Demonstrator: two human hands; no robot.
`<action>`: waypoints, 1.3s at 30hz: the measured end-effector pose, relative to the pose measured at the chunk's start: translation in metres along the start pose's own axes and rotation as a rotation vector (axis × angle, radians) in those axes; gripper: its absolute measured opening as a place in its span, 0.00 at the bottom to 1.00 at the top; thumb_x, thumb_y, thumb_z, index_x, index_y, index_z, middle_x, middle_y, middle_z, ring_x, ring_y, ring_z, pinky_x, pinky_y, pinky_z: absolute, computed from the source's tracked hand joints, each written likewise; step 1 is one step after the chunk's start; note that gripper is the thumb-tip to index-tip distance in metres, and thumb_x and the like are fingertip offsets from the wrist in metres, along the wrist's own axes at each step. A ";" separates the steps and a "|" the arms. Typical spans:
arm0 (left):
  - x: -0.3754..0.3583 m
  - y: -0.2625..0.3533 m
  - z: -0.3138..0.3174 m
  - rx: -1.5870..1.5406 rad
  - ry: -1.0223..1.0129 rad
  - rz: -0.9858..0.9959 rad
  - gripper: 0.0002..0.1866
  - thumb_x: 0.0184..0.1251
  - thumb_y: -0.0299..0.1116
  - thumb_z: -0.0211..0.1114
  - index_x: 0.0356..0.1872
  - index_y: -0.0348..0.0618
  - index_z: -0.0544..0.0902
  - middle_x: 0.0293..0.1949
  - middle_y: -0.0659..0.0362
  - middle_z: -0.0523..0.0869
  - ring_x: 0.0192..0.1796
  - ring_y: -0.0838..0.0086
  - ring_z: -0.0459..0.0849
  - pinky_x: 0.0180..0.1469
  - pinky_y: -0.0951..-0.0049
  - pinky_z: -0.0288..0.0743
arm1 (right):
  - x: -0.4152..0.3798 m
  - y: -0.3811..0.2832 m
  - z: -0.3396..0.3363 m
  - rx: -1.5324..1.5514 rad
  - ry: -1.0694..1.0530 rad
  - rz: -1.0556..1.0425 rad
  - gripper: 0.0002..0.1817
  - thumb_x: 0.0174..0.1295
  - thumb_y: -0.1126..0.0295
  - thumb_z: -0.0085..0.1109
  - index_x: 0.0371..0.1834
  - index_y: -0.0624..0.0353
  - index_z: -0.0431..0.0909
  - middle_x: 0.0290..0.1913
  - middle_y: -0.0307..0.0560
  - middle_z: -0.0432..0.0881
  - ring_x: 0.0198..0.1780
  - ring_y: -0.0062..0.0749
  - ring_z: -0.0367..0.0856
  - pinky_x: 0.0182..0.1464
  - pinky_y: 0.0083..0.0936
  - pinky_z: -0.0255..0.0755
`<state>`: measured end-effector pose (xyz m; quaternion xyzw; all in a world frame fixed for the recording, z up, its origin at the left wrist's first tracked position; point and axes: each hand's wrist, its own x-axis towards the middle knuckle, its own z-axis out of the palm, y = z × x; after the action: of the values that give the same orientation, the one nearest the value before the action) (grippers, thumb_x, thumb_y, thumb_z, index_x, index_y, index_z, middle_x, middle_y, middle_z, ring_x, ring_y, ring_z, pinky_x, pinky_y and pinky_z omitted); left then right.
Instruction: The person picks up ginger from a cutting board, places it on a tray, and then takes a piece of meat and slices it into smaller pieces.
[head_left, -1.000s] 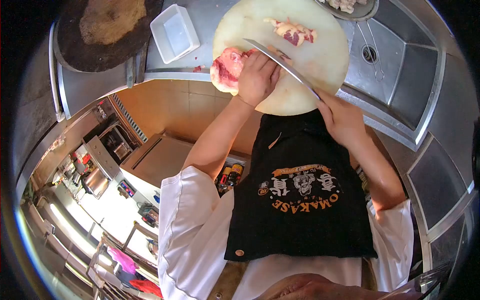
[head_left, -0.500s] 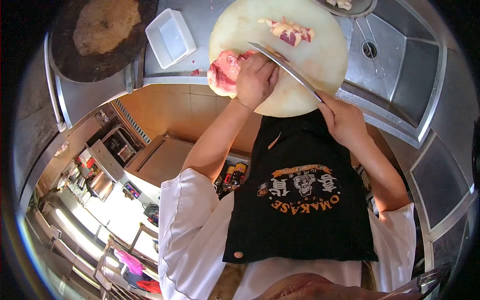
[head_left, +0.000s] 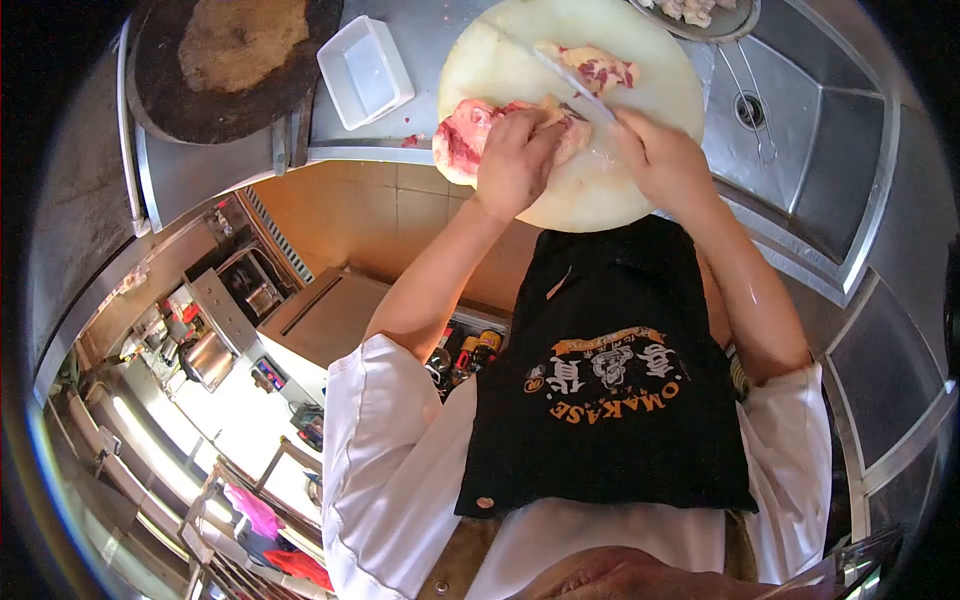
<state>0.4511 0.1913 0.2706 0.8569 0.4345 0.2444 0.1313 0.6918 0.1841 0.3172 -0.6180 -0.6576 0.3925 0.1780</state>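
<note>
My left hand (head_left: 516,165) is closed on a large piece of raw meat (head_left: 463,139) at the left side of the round white cutting board (head_left: 595,205). A flap of the meat lies to the right of my fingers. My right hand (head_left: 662,160) holds a knife (head_left: 582,84) by its handle. The blade slants up and left over the board, between the large piece and a smaller cut piece of meat (head_left: 603,70), and looks blurred. The smaller piece rests near the board's upper right.
A white plastic container (head_left: 365,75) stands left of the board, beside a dark round wooden block (head_left: 200,115). On the right is a metal sink (head_left: 770,140) with a strainer (head_left: 716,28) holding pale pieces at its upper edge.
My right hand and the knife have moved up and left, away from my left fingers. A flap of meat now shows right of my left hand. The whole view has shifted slightly.
</note>
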 end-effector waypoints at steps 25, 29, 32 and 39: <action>0.003 -0.004 0.014 -0.036 0.023 -0.046 0.10 0.58 0.26 0.74 0.41 0.40 0.88 0.45 0.53 0.86 0.51 0.55 0.85 0.54 0.58 0.81 | -0.020 -0.004 0.031 -0.199 -0.129 0.011 0.20 0.80 0.54 0.52 0.67 0.49 0.81 0.46 0.57 0.90 0.45 0.57 0.89 0.46 0.48 0.82; 0.004 -0.005 0.013 -0.061 0.020 -0.040 0.10 0.59 0.26 0.73 0.42 0.40 0.88 0.46 0.53 0.87 0.52 0.55 0.85 0.55 0.58 0.81 | -0.041 0.000 0.021 -0.168 -0.086 0.002 0.20 0.80 0.54 0.52 0.66 0.48 0.82 0.47 0.57 0.90 0.45 0.58 0.89 0.46 0.48 0.82; 0.005 -0.004 0.013 -0.090 0.034 -0.037 0.09 0.59 0.26 0.73 0.42 0.40 0.88 0.47 0.53 0.87 0.52 0.55 0.85 0.55 0.58 0.81 | -0.076 0.025 0.014 -0.116 -0.035 0.007 0.20 0.80 0.52 0.51 0.66 0.46 0.82 0.45 0.58 0.89 0.44 0.59 0.88 0.47 0.49 0.82; 0.003 -0.006 0.013 -0.106 0.041 -0.014 0.11 0.59 0.26 0.75 0.43 0.39 0.88 0.48 0.50 0.86 0.52 0.51 0.83 0.57 0.54 0.78 | 0.040 0.004 0.044 -0.054 -0.035 -0.020 0.20 0.79 0.53 0.53 0.66 0.46 0.82 0.47 0.55 0.90 0.47 0.60 0.88 0.49 0.47 0.81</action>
<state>0.4555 0.1971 0.2577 0.8404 0.4297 0.2837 0.1692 0.6563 0.2091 0.2764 -0.6090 -0.6772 0.3835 0.1535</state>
